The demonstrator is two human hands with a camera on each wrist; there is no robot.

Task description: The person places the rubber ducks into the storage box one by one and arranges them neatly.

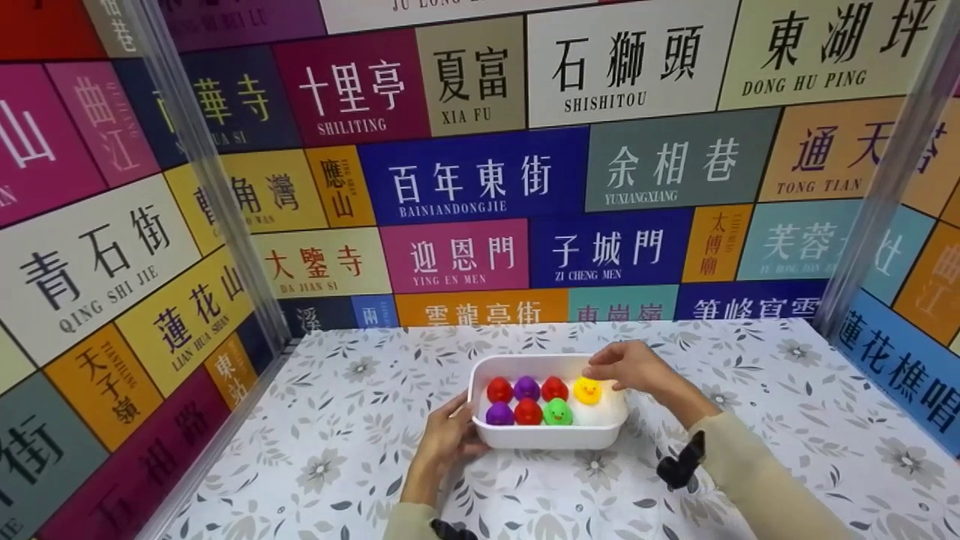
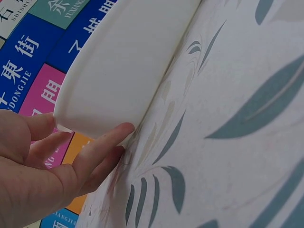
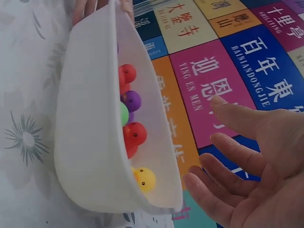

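Note:
A white plastic tub [image 1: 551,436] stands on the table with several small toy ducks inside, set in two rows. Three are red [image 1: 499,389], two are purple [image 1: 527,388], one is green [image 1: 558,412], and one yellow duck [image 1: 587,390] sits in the back row toward the right. My left hand [image 1: 448,431] holds the tub's left end, thumb and fingers set around its corners. Over the tub's right end is my right hand [image 1: 628,369], close to the yellow duck. The right wrist view shows its fingers loosely bent and apart, holding nothing.
A white tablecloth [image 1: 337,420] with grey flowers and leaves covers the table. Behind stands a wall of coloured signs [image 1: 480,180] with Chinese lettering. Clear upright posts [image 1: 225,172] rise at the left and right back corners.

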